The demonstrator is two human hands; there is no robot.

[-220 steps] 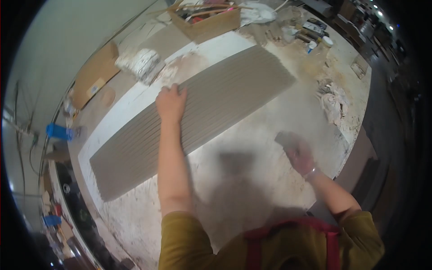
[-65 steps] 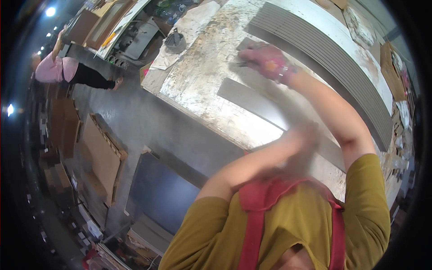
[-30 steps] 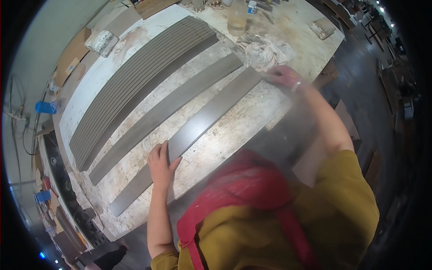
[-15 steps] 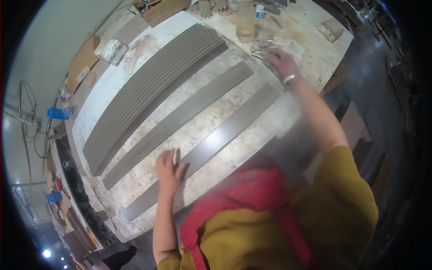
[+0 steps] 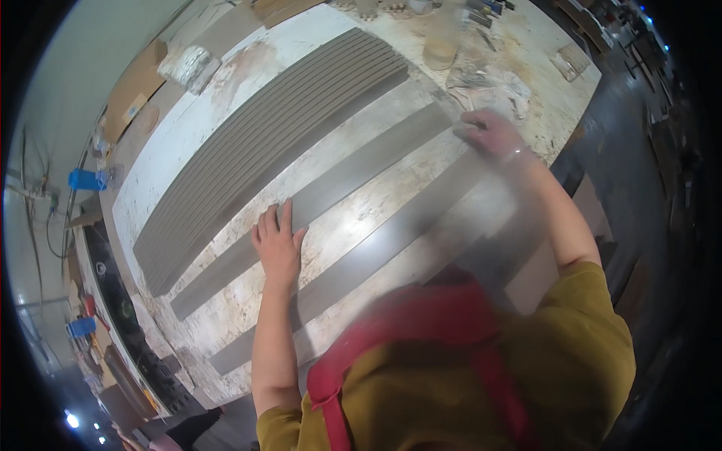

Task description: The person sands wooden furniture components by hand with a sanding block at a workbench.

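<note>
While left hand (image 5: 277, 244) lies flat, fingers spread, on a grey strip (image 5: 316, 201), right hand (image 5: 489, 134) pinches its far end.

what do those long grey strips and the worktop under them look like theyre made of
The two flat grey strips look like wet clay: matte, even grey, soft-edged, though fibre board cannot be ruled out. The ridged grey slab beside them shares that colour, so it is likely the same material. The worktop looks like stone or worn laminate, mottled cream and brown with a slight sheen.
</note>
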